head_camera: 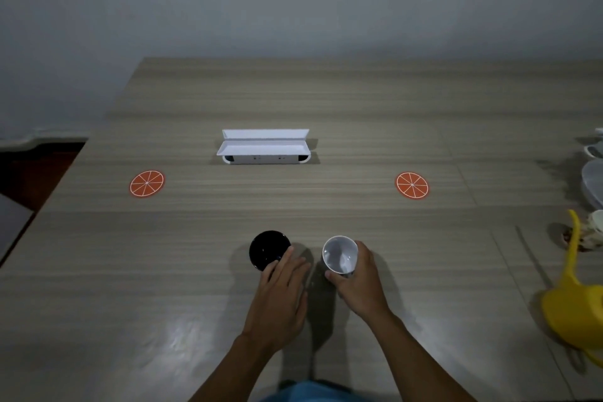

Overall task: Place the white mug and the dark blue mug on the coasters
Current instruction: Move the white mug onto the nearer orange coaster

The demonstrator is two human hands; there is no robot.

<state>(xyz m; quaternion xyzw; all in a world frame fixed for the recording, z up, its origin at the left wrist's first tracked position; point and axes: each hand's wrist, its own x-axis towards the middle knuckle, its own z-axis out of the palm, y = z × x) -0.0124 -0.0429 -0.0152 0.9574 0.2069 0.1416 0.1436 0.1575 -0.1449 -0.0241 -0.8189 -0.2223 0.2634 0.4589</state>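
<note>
The dark blue mug (pixel 268 249) stands upright on the wooden table (pixel 293 101), near the front middle. My left hand (pixel 283 290) rests against its near right side with the fingers spread, not closed around it. The white mug (pixel 339 253) is just to the right, tilted slightly, and my right hand (pixel 359 281) grips its side. Two orange-slice coasters lie farther back: the left coaster (pixel 146 183) and the right coaster (pixel 412 185). Both coasters are bare.
A white power-socket box (pixel 262 147) with its lid open sits at the table's middle, between the coasters. A yellow plastic jug (pixel 574 310) and white dishes (pixel 594 183) crowd the right edge. The table's left edge drops off past the left coaster.
</note>
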